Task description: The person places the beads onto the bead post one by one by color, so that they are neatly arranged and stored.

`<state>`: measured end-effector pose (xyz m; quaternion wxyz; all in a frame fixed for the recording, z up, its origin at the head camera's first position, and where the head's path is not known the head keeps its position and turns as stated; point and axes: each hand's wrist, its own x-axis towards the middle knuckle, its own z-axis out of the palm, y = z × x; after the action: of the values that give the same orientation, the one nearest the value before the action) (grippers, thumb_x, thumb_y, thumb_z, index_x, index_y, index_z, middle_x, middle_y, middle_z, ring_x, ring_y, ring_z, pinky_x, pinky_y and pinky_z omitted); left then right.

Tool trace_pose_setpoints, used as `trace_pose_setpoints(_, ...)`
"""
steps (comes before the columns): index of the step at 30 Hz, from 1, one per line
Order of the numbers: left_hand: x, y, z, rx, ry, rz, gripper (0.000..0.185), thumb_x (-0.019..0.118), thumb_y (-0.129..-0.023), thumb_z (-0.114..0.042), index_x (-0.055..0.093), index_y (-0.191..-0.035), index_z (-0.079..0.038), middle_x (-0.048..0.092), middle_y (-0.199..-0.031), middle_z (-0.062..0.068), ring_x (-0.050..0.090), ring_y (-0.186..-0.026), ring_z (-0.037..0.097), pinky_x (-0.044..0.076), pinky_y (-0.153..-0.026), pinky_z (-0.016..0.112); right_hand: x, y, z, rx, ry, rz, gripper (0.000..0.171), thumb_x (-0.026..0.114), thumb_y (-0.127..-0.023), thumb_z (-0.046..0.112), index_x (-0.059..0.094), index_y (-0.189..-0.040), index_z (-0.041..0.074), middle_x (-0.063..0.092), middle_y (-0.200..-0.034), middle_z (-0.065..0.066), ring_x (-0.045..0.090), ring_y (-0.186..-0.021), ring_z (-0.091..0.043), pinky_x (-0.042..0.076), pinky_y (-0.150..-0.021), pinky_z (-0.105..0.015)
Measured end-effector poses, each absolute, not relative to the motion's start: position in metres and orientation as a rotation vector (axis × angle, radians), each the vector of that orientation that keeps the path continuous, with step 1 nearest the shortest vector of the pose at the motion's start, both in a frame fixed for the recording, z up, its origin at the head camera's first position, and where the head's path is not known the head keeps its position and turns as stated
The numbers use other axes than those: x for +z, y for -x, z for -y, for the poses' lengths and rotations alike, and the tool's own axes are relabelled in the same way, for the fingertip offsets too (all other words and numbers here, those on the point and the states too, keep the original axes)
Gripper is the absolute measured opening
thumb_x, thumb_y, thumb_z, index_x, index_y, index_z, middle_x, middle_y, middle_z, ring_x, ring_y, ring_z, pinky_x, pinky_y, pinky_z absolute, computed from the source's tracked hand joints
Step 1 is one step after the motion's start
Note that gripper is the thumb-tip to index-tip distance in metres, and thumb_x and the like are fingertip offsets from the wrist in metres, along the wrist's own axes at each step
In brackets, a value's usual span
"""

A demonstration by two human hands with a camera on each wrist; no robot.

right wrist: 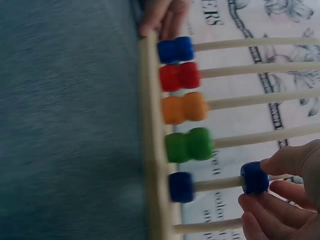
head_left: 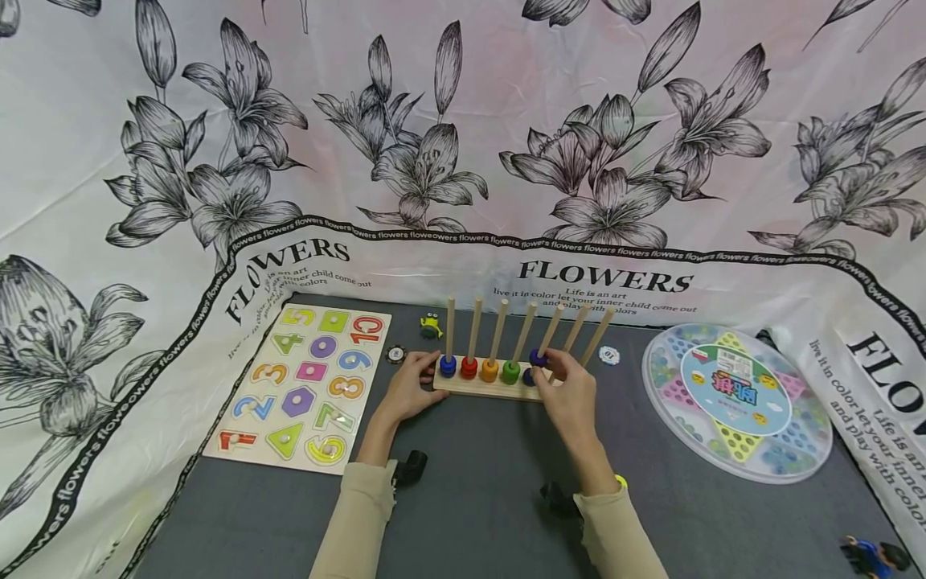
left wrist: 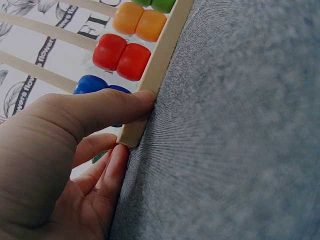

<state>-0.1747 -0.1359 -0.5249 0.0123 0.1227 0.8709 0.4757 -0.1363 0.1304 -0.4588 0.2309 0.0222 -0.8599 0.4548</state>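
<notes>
A wooden bead-stacking stand point(head_left: 477, 388) with several upright pegs lies on the grey cloth. My left hand point(head_left: 412, 392) grips the stand's left end, its thumb point(left wrist: 125, 105) over the front edge. Beads sit in pairs at the feet of the left pegs: blue point(right wrist: 176, 50), red point(right wrist: 179, 76), orange point(right wrist: 184, 108) and green point(right wrist: 189, 145). On the peg right of the green pair, a single dark blue bead point(right wrist: 181, 187) rests at the base. Above it, my right hand point(head_left: 571, 394) pinches another dark blue bead point(right wrist: 254, 178), threaded partway along that peg.
Left of the stand lies a number-and-shape puzzle board point(head_left: 297, 390). A round game board point(head_left: 738, 402) is at the right. Small items lie near the stand: a yellow-green toy point(head_left: 430, 325), a black chip point(head_left: 395, 354) and a white chip point(head_left: 610, 355). A figurine point(head_left: 875, 556) sits at lower right.
</notes>
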Motion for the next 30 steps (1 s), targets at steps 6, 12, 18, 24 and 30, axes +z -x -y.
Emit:
trace_pose_setpoints(6,-0.525,0.174,0.136,1.493,-0.388,-2.709,0.072,0.082,-0.079,-0.005,0.049,-0.144,0.001,0.046,-0.132,0.019,0.059,-0.110,0.032,0.055,-0.094,0.040,-0.475,0.134,-0.133,1.270,0.007,2.442,0.031,0.074,-0.080,-0.002,0.070,-0.110,-0.007,0.071,-0.097,-0.024,0.070,-0.087,-0.039,0.060,-0.078,-0.050)
trace_pose_setpoints(12,-0.525,0.175,0.135,1.489,-0.392,-2.715,0.072,0.082,-0.079,-0.005,0.049,-0.143,0.002,0.046,-0.131,0.019,0.058,-0.110,0.032,0.055,-0.093,0.040,-0.482,0.133,-0.140,1.273,0.002,2.479,0.026,0.074,-0.081,-0.002,0.071,-0.107,-0.007,0.071,-0.099,-0.023,0.070,-0.091,-0.038,0.059,-0.081,-0.051)
trace_pose_setpoints(18,-0.525,0.175,0.134,1.499,-0.380,-2.701,0.073,0.082,-0.079,-0.005,0.049,-0.143,0.001,0.046,-0.132,0.019,0.058,-0.110,0.031,0.055,-0.094,0.039,-0.483,0.126,-0.158,1.355,-0.038,2.469,0.023,0.074,-0.083,-0.002,0.071,-0.105,-0.008,0.072,-0.100,-0.022,0.071,-0.089,-0.038,0.060,-0.078,-0.048)
trace_pose_setpoints(24,-0.523,0.174,0.134,1.497,-0.391,-2.692,0.073,0.082,-0.079,-0.004,0.049,-0.144,0.001,0.045,-0.132,0.019,0.058,-0.111,0.032,0.054,-0.094,0.040,-0.482,0.113,-0.193,1.484,-0.186,2.492,0.026,0.074,-0.086,0.000,0.070,-0.111,-0.006,0.071,-0.104,-0.020,0.071,-0.088,-0.022,0.057,-0.073,-0.017)
trace_pose_setpoints(30,-0.522,0.173,0.135,1.486,-0.374,-2.698,0.072,0.082,-0.079,-0.005,0.049,-0.144,0.001,0.046,-0.131,0.019,0.058,-0.110,0.031,0.055,-0.094,0.039,-0.479,0.090,-0.230,1.538,-0.284,2.569,0.029,0.072,-0.090,0.006,0.067,-0.115,-0.006,0.071,-0.106,-0.021,0.070,-0.092,-0.014,0.055,-0.076,-0.014)
